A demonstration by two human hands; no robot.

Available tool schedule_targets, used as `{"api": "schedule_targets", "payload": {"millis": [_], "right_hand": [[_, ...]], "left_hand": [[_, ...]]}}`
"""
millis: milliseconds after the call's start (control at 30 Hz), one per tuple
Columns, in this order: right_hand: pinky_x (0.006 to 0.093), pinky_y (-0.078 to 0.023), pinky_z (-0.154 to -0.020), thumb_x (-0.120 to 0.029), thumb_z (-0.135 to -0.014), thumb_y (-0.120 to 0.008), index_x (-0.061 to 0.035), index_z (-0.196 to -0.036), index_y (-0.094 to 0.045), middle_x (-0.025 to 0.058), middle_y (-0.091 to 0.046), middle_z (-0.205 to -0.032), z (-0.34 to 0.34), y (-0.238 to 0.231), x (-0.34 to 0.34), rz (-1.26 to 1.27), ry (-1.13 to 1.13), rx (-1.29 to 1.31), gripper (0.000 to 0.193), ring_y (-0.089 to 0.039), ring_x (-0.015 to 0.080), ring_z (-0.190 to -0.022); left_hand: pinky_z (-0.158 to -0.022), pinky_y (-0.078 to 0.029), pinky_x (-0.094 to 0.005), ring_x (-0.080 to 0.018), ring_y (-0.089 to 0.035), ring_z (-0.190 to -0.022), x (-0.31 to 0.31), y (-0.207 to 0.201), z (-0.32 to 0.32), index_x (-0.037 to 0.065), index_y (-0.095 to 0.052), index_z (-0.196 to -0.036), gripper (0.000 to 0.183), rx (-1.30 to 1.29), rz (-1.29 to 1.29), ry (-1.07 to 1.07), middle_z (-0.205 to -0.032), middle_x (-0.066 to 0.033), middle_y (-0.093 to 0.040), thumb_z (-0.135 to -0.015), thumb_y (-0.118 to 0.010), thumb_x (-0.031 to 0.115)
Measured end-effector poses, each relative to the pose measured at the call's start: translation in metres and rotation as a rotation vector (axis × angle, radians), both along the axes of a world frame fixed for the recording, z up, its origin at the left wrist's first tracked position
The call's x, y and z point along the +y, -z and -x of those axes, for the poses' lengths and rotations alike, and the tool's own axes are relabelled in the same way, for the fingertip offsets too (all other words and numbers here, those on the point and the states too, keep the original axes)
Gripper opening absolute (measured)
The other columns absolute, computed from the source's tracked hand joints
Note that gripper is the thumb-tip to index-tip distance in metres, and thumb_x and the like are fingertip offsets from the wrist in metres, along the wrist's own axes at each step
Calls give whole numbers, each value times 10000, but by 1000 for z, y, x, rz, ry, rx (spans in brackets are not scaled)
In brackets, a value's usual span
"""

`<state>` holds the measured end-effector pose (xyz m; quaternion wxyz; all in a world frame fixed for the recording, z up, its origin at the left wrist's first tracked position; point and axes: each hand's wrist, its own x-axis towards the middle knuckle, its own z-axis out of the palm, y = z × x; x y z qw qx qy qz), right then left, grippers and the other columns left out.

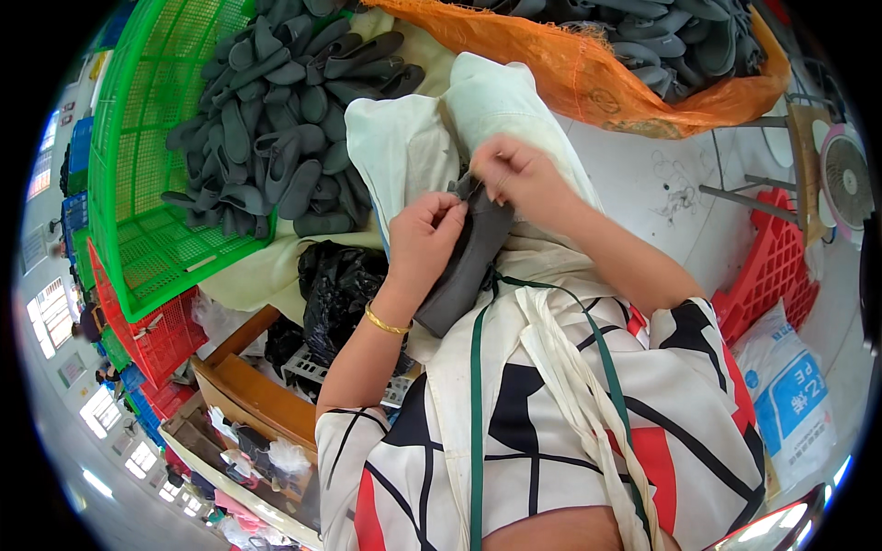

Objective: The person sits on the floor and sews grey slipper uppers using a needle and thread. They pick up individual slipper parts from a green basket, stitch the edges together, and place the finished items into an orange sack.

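Note:
A dark grey shoe (466,266) lies across my lap, its sole end toward my waist. My left hand (424,241) pinches the shoe's upper edge between thumb and fingers. Just above the opening, my right hand (519,179) is closed in a pinch and slightly blurred; a thin strand seems to run by its fingertips, too fine to name. Pale cloth covers (501,101) wrap my legs beneath the work. At the left, a heap of similar grey shoes (266,138) rests in and beside a green plastic crate (138,184).
An orange woven sack (551,69) of more grey shoes stands ahead. To the right are a fan (845,174), a red crate (770,257) and a white-and-blue bag (790,390). A black plastic bag (335,294) and an open wooden drawer (276,404) sit at my left.

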<state>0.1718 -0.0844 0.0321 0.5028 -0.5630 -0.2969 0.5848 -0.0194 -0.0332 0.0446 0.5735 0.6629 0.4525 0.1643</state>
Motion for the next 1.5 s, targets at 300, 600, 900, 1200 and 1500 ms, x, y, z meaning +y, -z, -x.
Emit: {"api": "schedule_targets", "payload": {"millis": [300,600,900,1200,1500], "right_hand": [[428,-581,-911,-104,-1014,-528,-42,-841,-547,33,-588,-758,-169,-5,-22,-336,803,496,185,-565,149,-690],[466,-566,-967,-85,-1001,-548,-23,-850,-530,37,-540,-745,-184,24,-51,-221,1015,520,164,-505,154,-670],[438,-564,-962,-93,-984,-583,-20,-888,-577,18,-538,-743,-189,-31,-50,-378,728,452,121,-514,138,-693],[503,-493,-1064,-61,-996,-533,13,-855,-593,97,-619,-773,-248,-123,-57,-764,883,-162,170,-634,185,-754],[375,-538,-798,-49,-879,-616,-62,-985,-634,78,-650,-976,-77,-60,-29,-387,-299,-1179,108,-660,252,-937]], "left_hand": [[-576,-506,-358,-274,-639,-662,5,-4,-9,97,-672,-859,33,112,-683,235,-760,-73,-658,-853,-704,105],[-539,-489,-358,-264,-633,-631,11,1,-11,104,-646,-861,68,131,-812,263,-718,-66,-641,-846,-710,121],[-561,-501,-394,-274,-637,-638,19,3,-17,133,-674,-836,70,321,-888,401,-702,-36,-647,-862,-700,193],[-692,-514,-382,-275,-596,-859,21,-7,-31,88,-685,-797,64,220,-962,421,-829,-57,-589,-792,-738,123],[-667,-488,-351,-265,-614,-713,22,26,-12,36,-711,-897,155,51,-375,149,-858,-108,-639,-875,-697,189]]}}
